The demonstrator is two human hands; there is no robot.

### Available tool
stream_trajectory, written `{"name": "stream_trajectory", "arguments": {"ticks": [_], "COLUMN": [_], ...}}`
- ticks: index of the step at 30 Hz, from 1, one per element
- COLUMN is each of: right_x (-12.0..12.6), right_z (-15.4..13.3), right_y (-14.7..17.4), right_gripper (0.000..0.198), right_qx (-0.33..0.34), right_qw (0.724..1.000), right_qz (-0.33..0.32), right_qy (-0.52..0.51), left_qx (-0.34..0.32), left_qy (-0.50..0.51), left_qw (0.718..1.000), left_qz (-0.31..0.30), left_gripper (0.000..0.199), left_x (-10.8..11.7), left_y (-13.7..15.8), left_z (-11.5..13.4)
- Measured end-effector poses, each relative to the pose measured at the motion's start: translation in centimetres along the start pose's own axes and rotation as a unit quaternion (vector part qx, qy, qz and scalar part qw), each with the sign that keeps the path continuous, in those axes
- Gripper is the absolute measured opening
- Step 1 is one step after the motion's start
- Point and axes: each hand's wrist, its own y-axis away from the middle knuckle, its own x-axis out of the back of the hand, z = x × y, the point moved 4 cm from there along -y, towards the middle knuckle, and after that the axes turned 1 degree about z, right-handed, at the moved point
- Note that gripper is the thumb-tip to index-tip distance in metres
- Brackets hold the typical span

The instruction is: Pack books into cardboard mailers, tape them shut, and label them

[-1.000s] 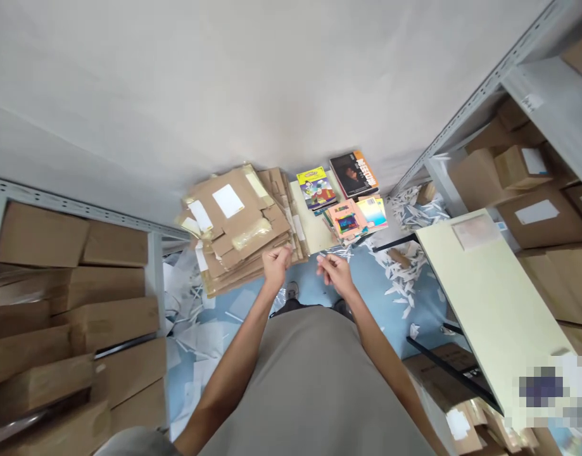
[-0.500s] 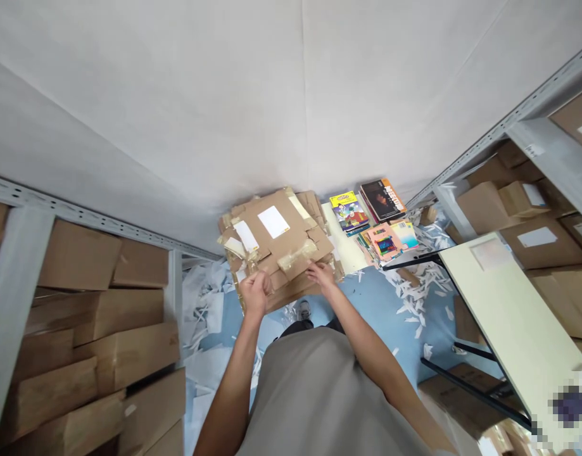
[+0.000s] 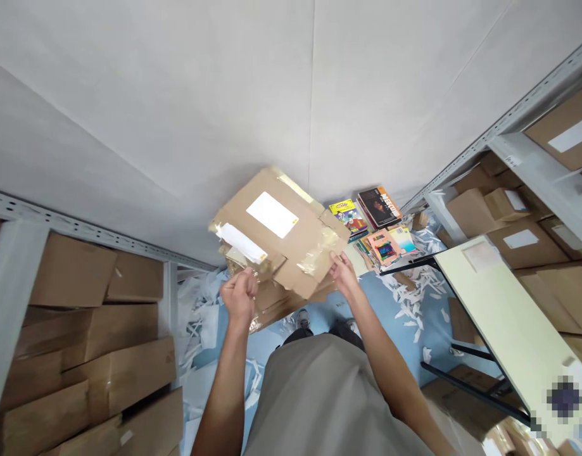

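Observation:
A flattened cardboard box (image 3: 238, 206) with white labels and shiny tape is raised and tilted above a pile of other flattened cardboard (image 3: 276, 304). My right hand (image 3: 344, 273) grips its right edge, thumb on top. My left hand (image 3: 239, 292) is closed in a fist close to the box's lower left edge, by a white label (image 3: 243, 243). What the fist holds, if anything, is hidden.
To the right lie a yellow comic book (image 3: 347, 216), a stack of dark books (image 3: 380, 208) and pink booklets (image 3: 384, 247). Cardboard boxes fill the shelves (image 3: 124, 377) on both sides. Paper scraps (image 3: 409, 304) litter the blue floor. A pale table (image 3: 499, 316) stands at right.
The labelled flattened box has risen off the pile towards me and turned clockwise. My right hand has moved right with its edge; my left fist has shifted left.

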Motion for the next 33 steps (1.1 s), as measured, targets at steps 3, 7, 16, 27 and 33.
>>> {"name": "stream_trajectory", "arguments": {"ticks": [3, 7, 16, 27, 33], "right_x": [5.2, 14.2, 31.5, 47.3, 55.3], "right_z": [-3.4, -6.9, -8.9, -12.9, -16.8], "right_y": [0.7, 4.0, 16.9, 24.4, 28.5], "right_gripper": [0.045, 0.046, 0.044, 0.052, 0.046], "right_qx": [0.055, 0.104, 0.163, 0.182, 0.187], "right_qw": [0.997, 0.982, 0.926, 0.910, 0.908], "right_qz": [0.049, 0.156, 0.339, 0.366, 0.375], "right_qy": [0.004, -0.009, -0.024, -0.070, -0.017], "left_qx": [-0.040, -0.049, -0.014, 0.010, 0.022], "left_qy": [-0.010, -0.041, -0.199, -0.208, -0.222], "left_qw": [0.999, 0.998, 0.928, 0.785, 0.763], "left_qz": [0.012, -0.011, -0.316, -0.584, -0.606], "left_gripper": [0.062, 0.059, 0.042, 0.077, 0.058], "left_x": [-0.6, -3.3, -19.0, -39.5, -48.6], "left_y": [-0.2, -0.7, 2.2, 16.2, 23.7], "left_z": [1.2, 0.3, -8.3, -17.5, -22.0]}}
